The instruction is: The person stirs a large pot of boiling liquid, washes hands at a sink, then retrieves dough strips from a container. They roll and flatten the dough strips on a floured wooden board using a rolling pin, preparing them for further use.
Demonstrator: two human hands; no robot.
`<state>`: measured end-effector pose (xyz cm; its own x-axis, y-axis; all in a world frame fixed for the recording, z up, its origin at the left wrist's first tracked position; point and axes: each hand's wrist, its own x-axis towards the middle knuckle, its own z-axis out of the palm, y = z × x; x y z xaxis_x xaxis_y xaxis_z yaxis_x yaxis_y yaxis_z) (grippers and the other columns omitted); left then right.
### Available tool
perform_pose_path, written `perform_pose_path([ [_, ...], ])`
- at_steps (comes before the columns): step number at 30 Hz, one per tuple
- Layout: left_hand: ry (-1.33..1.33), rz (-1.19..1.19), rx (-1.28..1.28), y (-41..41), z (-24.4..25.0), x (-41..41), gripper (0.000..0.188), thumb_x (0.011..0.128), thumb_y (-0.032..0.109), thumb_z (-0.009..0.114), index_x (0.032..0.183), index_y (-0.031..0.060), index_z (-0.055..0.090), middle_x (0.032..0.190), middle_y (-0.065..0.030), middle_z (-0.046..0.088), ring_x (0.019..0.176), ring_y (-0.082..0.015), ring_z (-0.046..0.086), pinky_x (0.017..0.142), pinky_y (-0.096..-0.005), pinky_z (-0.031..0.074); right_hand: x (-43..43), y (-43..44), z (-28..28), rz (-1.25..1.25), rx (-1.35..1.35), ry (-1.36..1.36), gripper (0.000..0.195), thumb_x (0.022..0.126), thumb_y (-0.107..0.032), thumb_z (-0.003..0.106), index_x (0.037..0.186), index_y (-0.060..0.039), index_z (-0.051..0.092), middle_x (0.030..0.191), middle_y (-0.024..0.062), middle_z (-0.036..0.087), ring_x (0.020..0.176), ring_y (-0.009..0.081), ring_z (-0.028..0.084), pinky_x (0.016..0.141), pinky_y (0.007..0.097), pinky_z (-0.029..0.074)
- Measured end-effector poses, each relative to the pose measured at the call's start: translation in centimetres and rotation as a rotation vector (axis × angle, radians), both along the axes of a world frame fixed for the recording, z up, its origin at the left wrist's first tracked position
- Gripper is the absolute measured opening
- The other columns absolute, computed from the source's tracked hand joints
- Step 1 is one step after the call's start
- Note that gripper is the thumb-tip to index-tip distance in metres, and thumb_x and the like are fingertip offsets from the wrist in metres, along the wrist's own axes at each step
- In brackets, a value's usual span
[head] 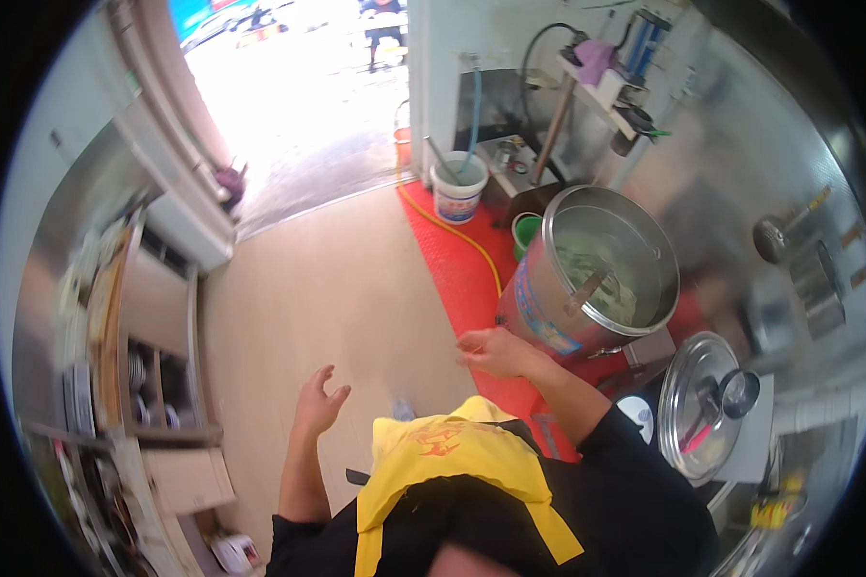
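Note:
My left hand (320,400) is raised over the pale floor with its fingers apart, holding nothing. My right hand (496,351) hangs near the lower left side of a tall metal pot (548,288); its fingers are curled, and whether anything lies in them cannot be told. Greenish contents in liquid (606,288) fill part of the pot, where a metal implement (587,291) leans at the near rim. A yellow apron (447,447) covers my front. To the right of the pot lies a round metal lid (693,404) with a ladle (739,394) and a pink-handled utensil on it.
A white bucket (459,189) with a blue hose and a green bucket (525,234) stand beyond the pot. A yellow hose (458,234) crosses the red mat (440,252). Shelves with dishes (137,371) line the left. Outside the open doorway, a person (384,29) is visible.

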<state>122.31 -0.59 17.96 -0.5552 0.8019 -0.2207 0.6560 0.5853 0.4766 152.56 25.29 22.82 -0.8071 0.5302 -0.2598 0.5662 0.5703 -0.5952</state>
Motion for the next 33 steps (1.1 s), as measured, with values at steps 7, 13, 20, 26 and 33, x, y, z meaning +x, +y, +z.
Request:
perform_pose_path([
  [7, 0.238, -0.195, 0.119, 11.0, 0.0, -10.0, 0.058, 0.088, 0.032, 0.077, 0.135, 0.0028, 0.060, 0.143, -0.0181, 0.060, 0.140, -0.0357, 0.050, 0.112, -0.0479, 0.042, -5.8, 17.4, 2.6, -0.324, 0.122, 0.199, 0.046, 0.093, -0.035, 0.073, 0.127, -0.0040, 0.067, 0.117, 0.0175, 0.073, 0.107, 0.0279, 0.071, 0.093, 0.0381, 0.055],
  [13, -0.065, -0.096, 0.056, 20.5, 0.0, -14.0, 0.054, 0.088, 0.030, 0.076, 0.131, -0.0010, 0.063, 0.134, -0.0200, 0.065, 0.123, -0.0363, 0.061, 0.102, -0.0442, 0.049, -5.0, 40.3, 5.7, -0.715, 0.270, 0.356, 0.047, 0.088, -0.028, 0.078, 0.126, -0.0024, 0.069, 0.114, 0.0180, 0.074, 0.104, 0.0258, 0.071, 0.094, 0.0381, 0.054],
  [20, -0.166, 0.074, 0.043, 33.2, -0.5, -18.6, 0.055, 0.088, 0.031, 0.076, 0.132, -0.0004, 0.064, 0.123, -0.0205, 0.070, 0.104, -0.0349, 0.069, 0.091, -0.0420, 0.054, -0.7, 67.5, 9.6, -0.969, 0.383, 0.491, 0.074, 0.082, -0.035, 0.075, 0.146, -0.0030, 0.056, 0.147, 0.0247, 0.057, 0.137, 0.0388, 0.054, 0.113, 0.0431, 0.043],
  [26, -0.117, 0.052, 0.015, 43.4, 4.5, -19.5, 0.059, 0.089, 0.037, 0.075, 0.134, 0.0018, 0.063, 0.117, -0.0216, 0.072, 0.089, -0.0312, 0.070, 0.086, -0.0412, 0.055, -0.7, 80.8, 11.4, -1.059, 0.584, 0.269, 0.084, 0.082, -0.041, 0.075, 0.155, -0.0110, 0.045, 0.150, 0.0281, 0.051, 0.143, 0.0456, 0.043, 0.116, 0.0479, 0.039],
  [33, -0.200, -0.042, -0.084, 53.4, 4.7, -24.1, 0.058, 0.090, 0.041, 0.074, 0.136, 0.0083, 0.064, 0.110, -0.0198, 0.072, 0.092, -0.0304, 0.069, 0.086, -0.0419, 0.054, -0.1, 84.4, 13.3, -1.217, 0.753, 0.516, 0.049, 0.088, -0.030, 0.074, 0.126, -0.0015, 0.062, 0.101, 0.0180, 0.072, 0.096, 0.0315, 0.070, 0.087, 0.0407, 0.053],
])
